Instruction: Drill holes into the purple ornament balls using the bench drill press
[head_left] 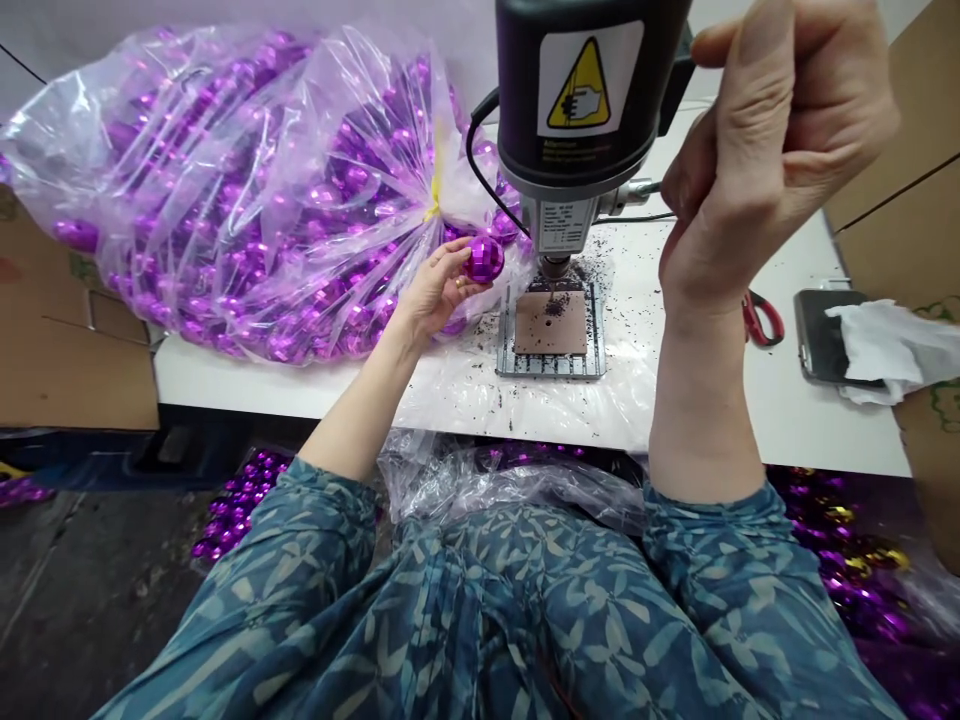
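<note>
The ball (486, 260) is held at the fingertips of the left hand (442, 285), gripped between thumb and fingers, with its faceted far side left exposed; being round, no long axis is presented. The hands are set well apart, with the drill (585, 150) between them. The right hand (772, 150), raised nearer the viewer, is curled into a fist about the outer end of the lever (641, 190), though the grip itself is partly hidden. The chief relation is that of ball to board (532, 335): the board is found to the right of the left hand and a little nearer the body, on the base (551, 368) and beneath the chuck (555, 266). By the left hand, rather than the right, the board is more nearly approached. A small dark hole is seen in the board, and shavings (555, 305) are scattered over and around it. Behind and to the left of the left hand, room is taken up by the bag (285, 200), whose neck is drawn in by a yellow tie (435, 200); whether it is touched cannot be told. The gap between ball and board is crossed only by loose shavings. The front edge of the table (810, 420) is passed over by the left forearm. Beyond the right wrist, scissors (772, 325) are partly covered.
</note>
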